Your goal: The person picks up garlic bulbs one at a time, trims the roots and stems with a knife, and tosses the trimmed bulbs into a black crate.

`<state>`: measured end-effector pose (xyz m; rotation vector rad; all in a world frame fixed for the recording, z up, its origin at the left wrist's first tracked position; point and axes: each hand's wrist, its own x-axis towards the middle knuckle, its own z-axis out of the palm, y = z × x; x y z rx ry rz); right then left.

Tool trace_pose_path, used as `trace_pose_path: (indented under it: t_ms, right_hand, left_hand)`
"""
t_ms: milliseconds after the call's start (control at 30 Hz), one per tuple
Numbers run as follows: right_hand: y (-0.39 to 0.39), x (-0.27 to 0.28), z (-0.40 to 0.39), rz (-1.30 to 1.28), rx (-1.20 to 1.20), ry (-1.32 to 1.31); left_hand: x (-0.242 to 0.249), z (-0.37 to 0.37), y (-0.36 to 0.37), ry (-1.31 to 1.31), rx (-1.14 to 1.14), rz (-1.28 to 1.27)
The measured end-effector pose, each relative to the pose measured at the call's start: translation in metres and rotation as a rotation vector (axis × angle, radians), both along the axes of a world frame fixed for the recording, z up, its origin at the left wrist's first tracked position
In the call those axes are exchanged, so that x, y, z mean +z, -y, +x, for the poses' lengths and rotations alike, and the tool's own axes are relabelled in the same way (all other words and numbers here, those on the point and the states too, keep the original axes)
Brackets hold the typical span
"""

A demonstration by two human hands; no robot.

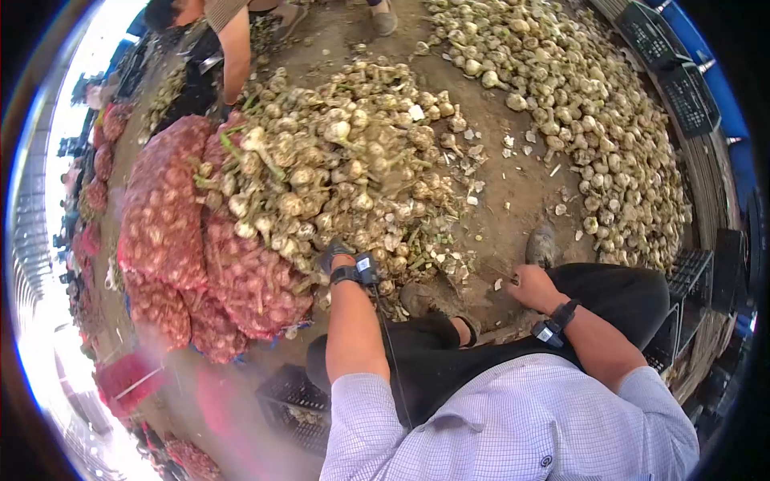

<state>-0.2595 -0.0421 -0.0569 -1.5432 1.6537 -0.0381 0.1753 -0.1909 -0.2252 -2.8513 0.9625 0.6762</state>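
Observation:
My left hand reaches down into the near edge of a big heap of garlic bulbs with stalks; its fingers are buried among the bulbs, so what it grips is hidden. My right hand rests by my right knee with the fingers curled shut; a small pale scrap shows beside it. Both wrists wear black bands with small devices. I sit on a dark crate, in black trousers and a checked shirt.
Red mesh sacks full of garlic lie to the left. A second long heap of trimmed bulbs runs along the right. Another person's arm reaches into the heap at the top. Black plastic crates stand along the right wall.

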Motion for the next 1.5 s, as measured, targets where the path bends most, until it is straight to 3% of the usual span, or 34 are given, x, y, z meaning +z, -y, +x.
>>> trace_pose_path:
  t_ms: [167, 267, 400, 433, 467, 500, 533, 600, 700, 833, 933, 967, 1067, 1167, 1267, 1367, 1500]
  right_hand:
    - [-0.006, -0.015, -0.004, -0.044, -0.003, -0.015]
    - [0.001, -0.008, -0.001, -0.045, 0.006, -0.025]
    - [0.009, 0.001, 0.006, -0.101, 0.036, -0.008]
    - [0.015, 0.007, 0.011, -0.133, 0.028, 0.026]
    - [0.019, 0.017, 0.015, -0.165, 0.02, 0.062]
    - [0.021, 0.028, 0.02, -0.194, 0.008, 0.098]
    - [0.024, 0.041, 0.025, -0.238, -0.015, 0.125]
    - [0.029, 0.068, 0.033, -0.322, -0.069, 0.173]
    - [0.03, 0.095, 0.044, -0.515, -0.006, 0.28]
    - [0.016, 0.121, 0.054, -0.63, 0.114, 0.308]
    - [0.001, 0.134, 0.051, -0.657, 0.161, 0.295]
    - [-0.005, 0.135, 0.049, -0.667, 0.168, 0.27]
    - [-0.017, 0.137, 0.044, -0.686, 0.193, 0.239]
    - [-0.027, 0.14, 0.04, -0.707, 0.217, 0.236]
    - [-0.035, 0.138, 0.037, -0.708, 0.225, 0.226]
    - [-0.037, 0.13, 0.036, -0.71, 0.217, 0.237]
    - [-0.04, 0.121, 0.038, -0.726, 0.214, 0.264]
  left_hand:
    - [-0.032, 0.002, 0.009, -0.014, 0.06, 0.026]
    - [-0.042, 0.008, 0.009, -0.158, 0.145, -0.054]
    - [-0.03, 0.001, 0.001, -1.005, 0.69, -0.365]
    - [-0.013, -0.011, -0.004, -1.143, 0.736, -0.46]
    - [0.013, -0.038, -0.009, -1.078, 0.597, -0.678]
    - [0.068, -0.065, -0.018, -1.286, 0.675, -0.697]
    - [0.109, -0.099, -0.033, -1.204, 0.532, -0.885]
    - [0.178, -0.134, -0.058, -1.231, 0.135, -0.949]
    - [0.227, -0.154, -0.096, -1.16, -0.28, -0.743]
    - [0.257, -0.175, -0.137, -1.083, -0.524, -0.583]
    - [0.266, -0.181, -0.152, -1.062, -0.718, -0.631]
    - [0.265, -0.182, -0.157, -1.267, -0.532, -0.592]
    - [0.276, -0.181, -0.164, -1.076, -0.711, -0.554]
    - [0.275, -0.187, -0.174, -1.023, -0.767, -0.673]
    - [0.289, -0.192, -0.18, -1.047, -0.734, -0.669]
    - [0.291, -0.187, -0.179, -0.848, -0.948, -0.578]
    - [0.285, -0.181, -0.185, -0.853, -0.97, -0.586]
